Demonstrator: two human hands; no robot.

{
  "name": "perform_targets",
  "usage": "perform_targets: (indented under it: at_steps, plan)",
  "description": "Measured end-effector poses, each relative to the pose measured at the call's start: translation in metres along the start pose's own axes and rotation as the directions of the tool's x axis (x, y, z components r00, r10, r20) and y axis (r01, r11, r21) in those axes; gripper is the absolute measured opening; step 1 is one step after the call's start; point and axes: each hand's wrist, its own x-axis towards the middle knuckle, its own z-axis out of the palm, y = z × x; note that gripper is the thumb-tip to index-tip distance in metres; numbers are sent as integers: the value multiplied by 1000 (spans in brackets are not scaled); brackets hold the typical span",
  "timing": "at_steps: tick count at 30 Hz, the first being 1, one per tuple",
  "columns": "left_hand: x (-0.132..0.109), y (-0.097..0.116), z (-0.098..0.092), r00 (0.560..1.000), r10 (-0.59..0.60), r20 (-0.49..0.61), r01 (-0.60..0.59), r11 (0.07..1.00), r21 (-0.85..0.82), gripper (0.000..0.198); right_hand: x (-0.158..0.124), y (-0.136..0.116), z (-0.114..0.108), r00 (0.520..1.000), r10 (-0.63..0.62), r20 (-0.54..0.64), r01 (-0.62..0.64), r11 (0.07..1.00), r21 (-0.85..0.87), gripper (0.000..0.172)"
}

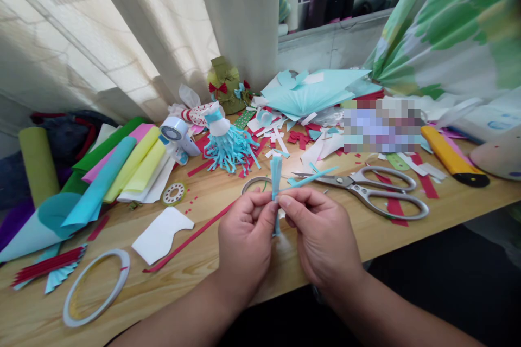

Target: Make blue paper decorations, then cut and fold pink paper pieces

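The left hand (246,233) and the right hand (328,238) are closed at the fingertips on a folded blue paper (275,171), which is held upright between them, its top pointed to twelve o'clock. From there, scissors (349,181) are laid at three, a white card (163,234) at nine, a blue tassel (232,146) at eleven.

Bench (183,265): pale wood, smooth, faint sheen | folded blue strip (275,171): paper, matt, creased | scissors (344,180): grey metal, soft shine | cutter (445,149): smooth yellow plastic | white cutout (160,233): matt, card-like from where I stand | small fan (189,143): smooth white plastic | patterned curtain (443,27): cloth, loosely folded
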Motion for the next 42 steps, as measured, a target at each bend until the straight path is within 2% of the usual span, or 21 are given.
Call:
perform_targets:
  at_steps: [5,13,19,25,29,33,35,38,42]
  plan:
    - [-1,1,0,999,38,-14,-38,999,21,7,-2,5,0,997,-77,5,77,997,-32,4]
    - [-2,0,0,1000,11,16,-11,1000,10,5,-2,2,0,998,-70,-2,70,998,-4,5]
    - [-2,-1,-1,1000,18,9,-18,998,54,5,-3,5,1,994,-103,-19,102,993,-62,5]
    - [-6,-5,-6,990,138,-4,-134,968,210,6,-7,7,0,984,-177,-37,169,971,-169,3]
    - [-9,-8,-9,971,238,28,-236,934,270,9,-9,5,1,979,-203,-30,194,964,-183,5]
    - [-9,-13,-12,900,421,118,-435,835,338,16,-11,2,2,968,-247,-36,233,946,-224,10]
    - [-9,-15,-13,867,476,149,-495,788,365,17,-11,1,2,963,-269,-27,256,940,-227,11]
    - [-10,-16,-14,861,481,165,-505,775,378,17,-10,1,1,963,-271,-7,264,943,-203,12]
    - [-11,-14,-13,899,415,142,-439,841,317,15,-10,-1,2,977,-206,-52,203,977,-60,22]
